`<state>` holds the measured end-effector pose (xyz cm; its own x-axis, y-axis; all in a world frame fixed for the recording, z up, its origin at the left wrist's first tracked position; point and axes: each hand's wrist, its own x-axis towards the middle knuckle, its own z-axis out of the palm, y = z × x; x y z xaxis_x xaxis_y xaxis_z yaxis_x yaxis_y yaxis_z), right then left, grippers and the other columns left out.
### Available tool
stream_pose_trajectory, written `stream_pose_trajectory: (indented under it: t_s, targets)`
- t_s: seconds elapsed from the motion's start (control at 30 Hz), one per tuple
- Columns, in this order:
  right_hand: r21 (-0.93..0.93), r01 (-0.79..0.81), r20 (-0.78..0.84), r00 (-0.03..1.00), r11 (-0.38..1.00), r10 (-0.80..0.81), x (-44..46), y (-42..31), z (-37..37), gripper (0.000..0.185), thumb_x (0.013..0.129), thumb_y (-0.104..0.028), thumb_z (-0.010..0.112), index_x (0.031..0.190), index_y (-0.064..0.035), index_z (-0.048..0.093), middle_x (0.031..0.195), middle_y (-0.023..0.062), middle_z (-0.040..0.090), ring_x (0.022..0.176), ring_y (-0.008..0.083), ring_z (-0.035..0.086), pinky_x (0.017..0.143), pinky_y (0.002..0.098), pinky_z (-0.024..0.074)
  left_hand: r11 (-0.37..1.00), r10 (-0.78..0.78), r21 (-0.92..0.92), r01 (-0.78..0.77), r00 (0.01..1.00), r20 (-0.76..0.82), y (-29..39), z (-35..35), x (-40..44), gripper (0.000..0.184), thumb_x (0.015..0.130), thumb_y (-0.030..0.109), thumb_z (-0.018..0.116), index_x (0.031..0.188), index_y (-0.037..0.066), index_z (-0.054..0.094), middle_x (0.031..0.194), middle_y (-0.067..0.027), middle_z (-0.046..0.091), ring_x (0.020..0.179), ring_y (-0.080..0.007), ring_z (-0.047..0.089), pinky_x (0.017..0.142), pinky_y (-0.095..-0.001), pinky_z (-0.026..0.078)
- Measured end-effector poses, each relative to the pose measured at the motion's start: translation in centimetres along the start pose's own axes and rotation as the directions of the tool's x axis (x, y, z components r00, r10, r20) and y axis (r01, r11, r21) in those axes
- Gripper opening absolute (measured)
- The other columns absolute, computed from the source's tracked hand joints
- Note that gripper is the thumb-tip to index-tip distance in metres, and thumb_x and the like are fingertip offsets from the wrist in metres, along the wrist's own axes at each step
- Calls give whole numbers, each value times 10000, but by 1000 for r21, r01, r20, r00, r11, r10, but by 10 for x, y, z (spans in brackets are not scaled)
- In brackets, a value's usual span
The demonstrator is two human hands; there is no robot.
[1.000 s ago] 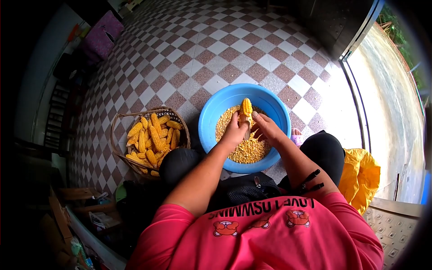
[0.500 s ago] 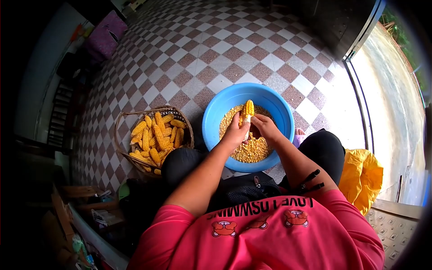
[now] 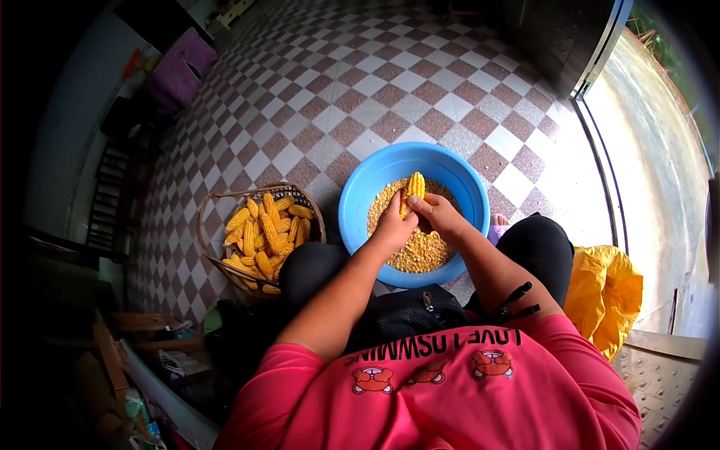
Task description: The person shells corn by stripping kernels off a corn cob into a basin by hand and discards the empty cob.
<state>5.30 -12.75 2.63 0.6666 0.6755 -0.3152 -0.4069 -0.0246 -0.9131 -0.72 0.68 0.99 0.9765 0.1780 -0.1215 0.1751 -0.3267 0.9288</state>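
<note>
Over a blue basin between my knees, I hold a yellow corn cob with its tip pointing away from me. My left hand is closed round the cob's left side and lower end. From the right, my right hand is closed on it too, its thumb pressed on the kernels. Loose corn kernels cover the bottom of the basin below both hands. The cob's lower part is hidden by my fingers.
Left of the basin, a wicker basket with a tall handle holds several corn cobs. A yellow cloth or bag lies to the right, near the doorway. Wooden pieces and clutter are at lower left. The floor is checkered tile.
My right thumb has moved up the cob, and my left hand now covers the pale lower part that showed before. The view has shifted slightly.
</note>
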Motion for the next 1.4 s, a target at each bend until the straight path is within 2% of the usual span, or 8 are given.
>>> stream_pose_trajectory:
  t_s: [0.3,0.47,0.53,0.6,0.87,1.17,1.33,1.4]
  targets:
    - [52,2,-9,1000,999,-2,-6,-3,-1,253,894,-253,512,816,-13,540,608,55,515,480,126,479,438,249,379,889,-305,-294,352,932,195,63,-24,-16,482,868,160,517,1309,114,329,840,-57,557,491,-103,496,359,-232,354]
    - [126,-51,18,999,991,49,-8,-10,0,343,869,-361,541,835,-20,535,632,70,535,490,128,499,434,246,391,971,-187,-142,194,980,64,28,-10,-10,533,839,180,559,1312,104,325,910,-108,580,609,-185,583,457,-293,450]
    - [47,-33,-45,998,998,35,-10,-14,0,434,839,-464,558,841,-30,538,631,62,531,498,126,512,439,243,403,899,184,422,-115,975,-125,25,-3,-10,565,828,182,568,1317,90,301,1025,-186,578,850,-323,610,694,-382,494]
    - [12,-45,-50,998,999,46,-6,-12,0,468,828,-491,569,857,-24,545,648,61,542,520,118,524,449,247,412,933,7,360,10,999,-45,23,2,-12,570,837,190,555,1323,82,277,1115,-236,540,1039,-388,531,865,-419,427]
    - [-233,68,-132,986,970,-100,4,2,13,274,888,-268,537,874,5,542,684,77,564,541,138,535,477,282,428,959,-22,280,43,997,-77,-12,-5,-6,563,855,168,527,1338,78,253,1076,-229,558,1000,-354,563,818,-391,449]
    - [104,-31,13,999,994,29,10,4,5,300,869,-314,557,902,-16,538,673,48,534,509,126,496,448,255,403,991,-43,125,55,995,-94,-10,-7,-4,584,852,170,525,1358,124,236,849,-121,563,447,-154,501,358,-276,389]
    - [-143,90,-146,983,986,-111,9,5,13,415,810,-411,631,918,-18,550,704,59,562,541,121,530,469,261,425,967,-8,256,14,1000,-22,3,-1,-9,636,829,212,537,1356,26,231,1198,-260,485,1099,-384,495,911,-419,408]
    - [-192,73,-160,982,979,-104,9,6,9,402,816,-387,627,907,-3,550,710,68,575,549,121,539,479,261,434,973,-32,228,30,999,6,9,-3,-9,646,826,214,541,1357,25,225,1205,-262,479,1101,-387,493,907,-420,410]
